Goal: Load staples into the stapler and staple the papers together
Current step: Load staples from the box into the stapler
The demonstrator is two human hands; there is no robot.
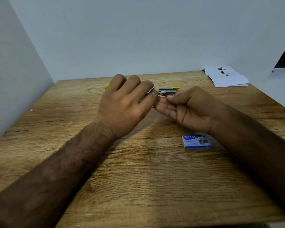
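Left grip (125, 102) clenched round the yellow-and-steel stapler (168, 91), which seems lifted off the wood-grain table (138, 186); its bare metal magazine pokes out past the knuckles toward my right grip (184, 109). That one pinches, thumb on forefinger, a thin pale strip (162, 95) just under the magazine. I take it for staples, though blur keeps me from swearing to it. Its other fingers lie straight beneath the stapler.

From my remote seat, loading looks under way and not finished, and the trouble I foresee is mostly at that meeting point. My left fingers cover most of the stapler body, so I cannot see the channel mouth. A strip fed in blind and slightly skewed would likely jam or ride over the rail. A glued strip is brittle, so too hard a pinch, or a bend as it goes in, could snap it and scatter pieces on the table below both grips. If the magazine has a sprung pusher, letting it go early could nip the right fingertips lying directly under it.

The small blue cardboard staple box (197, 142) sits just beside my right wrist, near side, where a careless forearm could sweep it away. The white stack of papers (225, 76) lies well beyond the right grip at the far corner, with small dark bits on top. Those bits could get stapled in if not brushed off first.
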